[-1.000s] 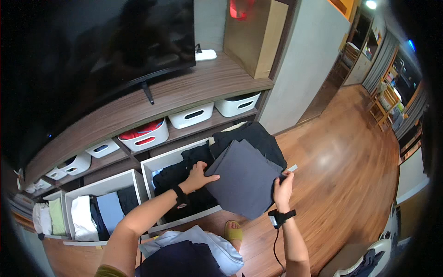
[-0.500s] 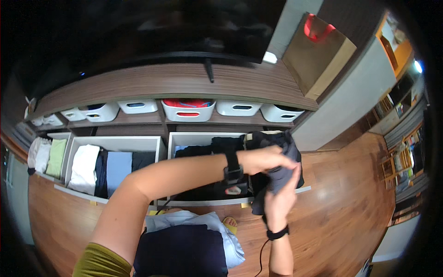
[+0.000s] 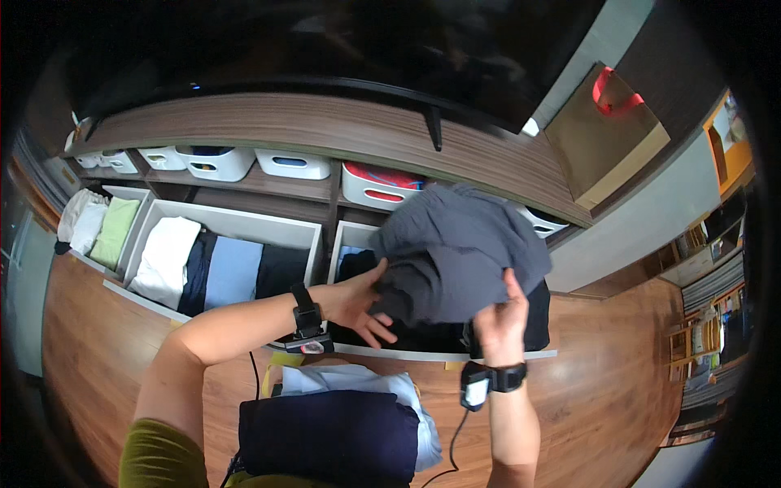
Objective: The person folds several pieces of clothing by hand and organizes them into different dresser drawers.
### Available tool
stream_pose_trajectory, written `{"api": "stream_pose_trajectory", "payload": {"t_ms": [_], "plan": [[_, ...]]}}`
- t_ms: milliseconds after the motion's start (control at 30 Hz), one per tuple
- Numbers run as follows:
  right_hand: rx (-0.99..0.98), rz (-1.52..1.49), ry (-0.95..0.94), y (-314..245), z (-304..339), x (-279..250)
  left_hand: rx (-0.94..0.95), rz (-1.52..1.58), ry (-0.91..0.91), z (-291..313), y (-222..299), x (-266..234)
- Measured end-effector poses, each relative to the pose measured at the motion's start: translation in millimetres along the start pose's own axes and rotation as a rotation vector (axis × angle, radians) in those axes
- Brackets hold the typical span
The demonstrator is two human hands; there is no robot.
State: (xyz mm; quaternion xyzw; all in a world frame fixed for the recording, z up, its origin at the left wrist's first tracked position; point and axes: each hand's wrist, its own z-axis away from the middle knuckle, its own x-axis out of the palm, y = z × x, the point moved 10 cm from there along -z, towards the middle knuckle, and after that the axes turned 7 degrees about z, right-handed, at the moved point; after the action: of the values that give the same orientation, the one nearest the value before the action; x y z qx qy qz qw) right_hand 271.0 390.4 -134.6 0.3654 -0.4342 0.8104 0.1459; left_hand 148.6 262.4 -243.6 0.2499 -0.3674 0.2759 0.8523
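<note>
Gripped one dark grey garment (image 3: 468, 244) at its lower right edge in the right hand (image 3: 500, 325), with thumb raised against the cloth and fingers mostly out of sight beneath. Had the left hand (image 3: 358, 305) spread wide at the lower left edge, with thumb and fingers well parted; could not tell how much cloth, if any, lay pinched there. Held the garment, rumpled and loosely folded, above the right drawer (image 3: 423, 355), hiding much of the black clothing (image 3: 533, 313) inside. Wore two black wristbands (image 3: 306, 309), one per wrist. Counted three open drawers altogether: in the middle drawer (image 3: 281, 231), four folded pieces, white, navy, light blue and black; in the left drawer (image 3: 137, 232), three lighter bundles, beige, white and green. Bore two more cloths on the lap, one navy (image 3: 325, 435) over one light blue (image 3: 350, 378). Saw at least six white bins (image 3: 293, 163) under one wooden shelf (image 3: 325, 130), with one television (image 3: 325, 41) and one paper bag (image 3: 602, 146) above.
</note>
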Motion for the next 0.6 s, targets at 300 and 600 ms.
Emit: {"api": "stream_pose_trajectory", "payload": {"t_ms": [300, 600], "plan": [[0.271, 0.193, 0.03, 94.0, -52.1, -39.6, 0.608, -0.077, 0.239, 25.6, 128.6, -85.6], [0.715, 0.629, 0.108, 161.5, -47.2, -129.8, 0.54, -0.416, 0.483, -15.2, 122.8, -124.6]]}}
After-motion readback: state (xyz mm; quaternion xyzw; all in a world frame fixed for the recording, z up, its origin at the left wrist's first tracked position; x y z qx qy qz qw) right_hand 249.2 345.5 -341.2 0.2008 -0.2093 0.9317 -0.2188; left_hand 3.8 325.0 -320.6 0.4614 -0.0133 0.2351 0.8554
